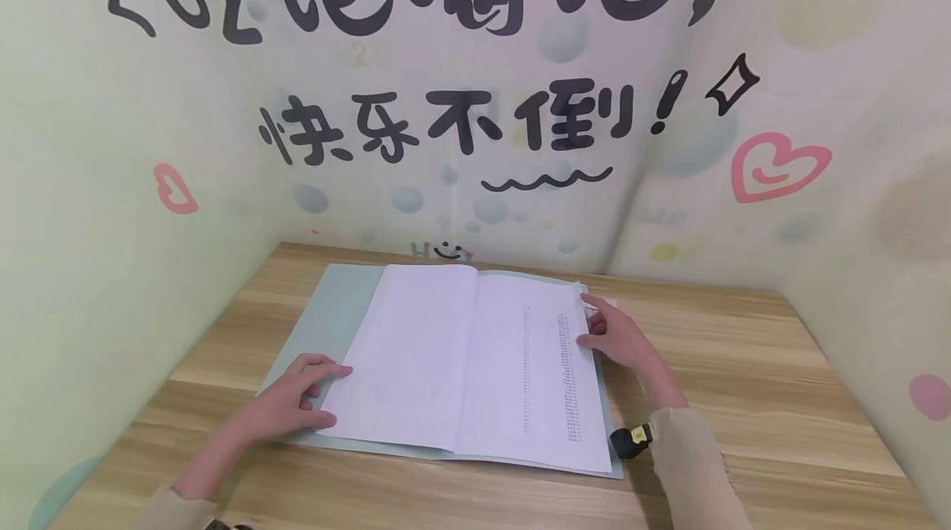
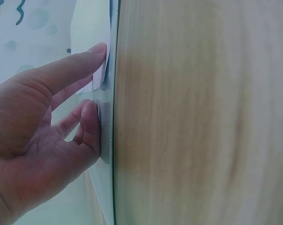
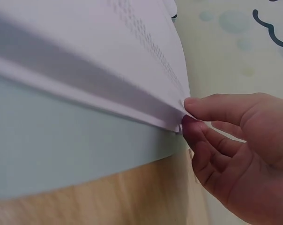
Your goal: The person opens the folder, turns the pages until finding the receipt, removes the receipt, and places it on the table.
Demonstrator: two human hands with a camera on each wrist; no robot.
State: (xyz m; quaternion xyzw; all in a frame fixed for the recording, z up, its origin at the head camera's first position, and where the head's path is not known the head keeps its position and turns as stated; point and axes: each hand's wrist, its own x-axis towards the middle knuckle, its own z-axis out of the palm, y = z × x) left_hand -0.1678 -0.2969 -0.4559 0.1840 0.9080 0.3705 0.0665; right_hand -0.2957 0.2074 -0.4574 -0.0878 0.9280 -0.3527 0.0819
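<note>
A pale blue-green folder [image 1: 330, 315] lies spread on the table, holding white sheets turned like a book. The left page [image 1: 416, 340] looks blank; the right page [image 1: 494, 373] carries columns of small print. My left hand [image 1: 286, 402] rests at the left page's outer edge, its fingers loosely bent. In the left wrist view, the thumb [image 2: 97, 51] lies against the paper while curled fingers [image 2: 91, 124] rest by the cover. At the right page's outer edge, my right hand [image 3: 235, 145] pinches the page between thumb and index finger, lifting its edge above the sheets beneath.
The wood-grain table [image 1: 743, 381] extends on both sides of the folder. Behind it stands a pale wall [image 1: 446, 216] with black lettering and coloured dots. A black wrist device [image 1: 630, 441] sits by the right sleeve, close to the folder's corner.
</note>
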